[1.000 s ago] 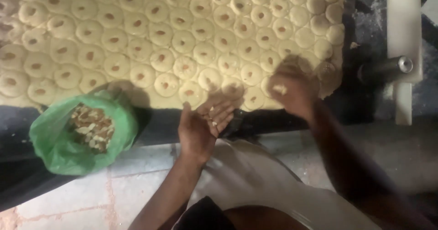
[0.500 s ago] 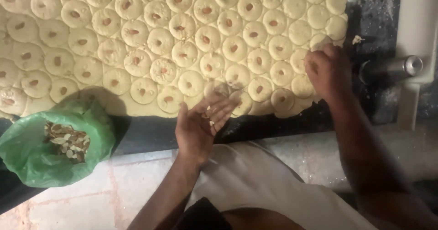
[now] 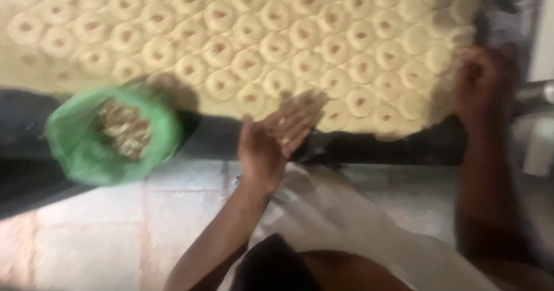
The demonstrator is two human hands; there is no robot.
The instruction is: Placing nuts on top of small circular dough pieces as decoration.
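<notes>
Many round pale dough pieces (image 3: 248,60), each with a dimple holding a brownish bit, lie in rows on a dark tray (image 3: 392,147). My left hand (image 3: 271,144) is held palm up at the tray's near edge, cupping a few small nut pieces. My right hand (image 3: 482,86) reaches over the dough pieces at the right end of the tray, fingers bunched; the blur hides what it holds. A green plastic bag (image 3: 75,147) of chopped nuts (image 3: 124,126) sits open at the left.
A white cloth (image 3: 358,222) covers my lap below the tray. Pale floor tiles (image 3: 104,233) show at the lower left. A metal cylinder (image 3: 534,92) lies past the tray's right edge.
My right hand has moved right along the tray's near rows toward the right end. My left hand has stayed cupped at the tray edge. The view has shifted.
</notes>
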